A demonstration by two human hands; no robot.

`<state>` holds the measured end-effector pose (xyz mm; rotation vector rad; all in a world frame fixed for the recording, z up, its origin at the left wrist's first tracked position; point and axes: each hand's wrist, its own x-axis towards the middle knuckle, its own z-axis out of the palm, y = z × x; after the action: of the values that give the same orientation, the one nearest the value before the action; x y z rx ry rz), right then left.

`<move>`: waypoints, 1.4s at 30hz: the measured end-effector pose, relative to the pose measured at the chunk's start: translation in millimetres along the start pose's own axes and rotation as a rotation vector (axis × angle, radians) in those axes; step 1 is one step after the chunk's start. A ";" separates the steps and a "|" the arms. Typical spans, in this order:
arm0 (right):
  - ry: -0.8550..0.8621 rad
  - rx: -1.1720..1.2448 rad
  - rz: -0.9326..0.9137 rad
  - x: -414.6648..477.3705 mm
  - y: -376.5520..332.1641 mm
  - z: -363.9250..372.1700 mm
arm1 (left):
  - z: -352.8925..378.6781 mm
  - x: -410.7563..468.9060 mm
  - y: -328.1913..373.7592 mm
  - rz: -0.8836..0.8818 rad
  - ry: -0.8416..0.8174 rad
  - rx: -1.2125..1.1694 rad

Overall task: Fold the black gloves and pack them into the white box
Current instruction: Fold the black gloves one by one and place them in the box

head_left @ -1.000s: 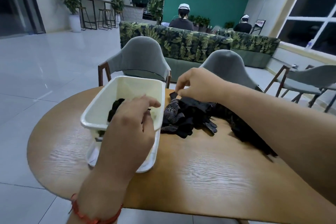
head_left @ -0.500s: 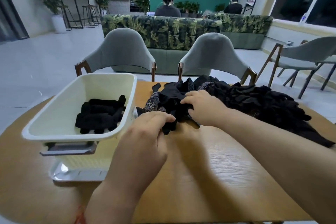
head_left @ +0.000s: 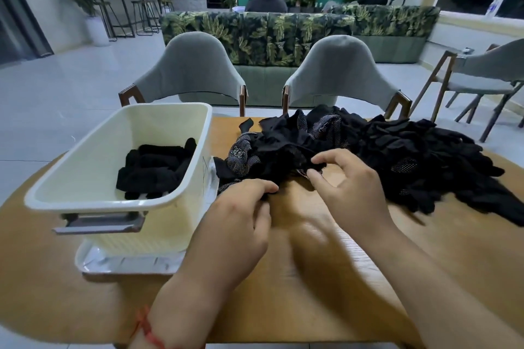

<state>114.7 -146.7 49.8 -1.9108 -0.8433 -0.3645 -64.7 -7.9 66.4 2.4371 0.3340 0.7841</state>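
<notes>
A heap of black gloves [head_left: 397,156] with dotted palms covers the right and far middle of the wooden table [head_left: 326,278]. The white box [head_left: 71,178] stands at the left on its lid, with several folded black gloves [head_left: 156,167] inside. My left hand [head_left: 238,224] pinches the near edge of a glove at the heap's left end. My right hand [head_left: 348,181] pinches the same glove a little further right, thumb and fingertips closed on the fabric.
Two grey chairs [head_left: 192,71] face the table's far edge, and another grey chair [head_left: 482,71] stands at the right. A leaf-patterned sofa [head_left: 269,34] lies behind them with two people seated beyond. The box's white lid [head_left: 119,263] sticks out underneath it.
My left hand left the box and came right to the glove heap. My right hand moved down the heap toward me. Both now pinch one glove.
</notes>
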 end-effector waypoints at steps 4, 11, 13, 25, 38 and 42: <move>0.030 0.360 0.224 -28.3 -4.2 -12.8 | 16.8 -4.2 -2.1 0.014 -0.032 -0.046; -0.185 0.832 0.399 -34.6 -6.4 -24.0 | 30.1 -6.5 0.8 -0.072 -0.044 -0.157; -0.273 0.913 0.425 -33.9 -5.9 -27.4 | 25.4 -4.5 4.4 -0.152 -0.126 -0.258; -0.169 0.685 0.538 -26.5 26.3 -20.8 | 35.2 4.3 -16.8 -0.713 -0.230 -1.074; -0.288 -0.439 -0.045 -42.4 45.5 -9.9 | 49.4 -8.6 -30.8 -0.091 -0.130 0.112; -0.235 -0.530 -0.066 -44.3 39.9 -12.9 | 48.8 -9.6 -29.3 -0.066 -0.173 0.222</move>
<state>112.0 -186.8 3.9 -2.4555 -1.0396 -0.4415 -45.0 -8.7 12.1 2.6632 0.4519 0.5269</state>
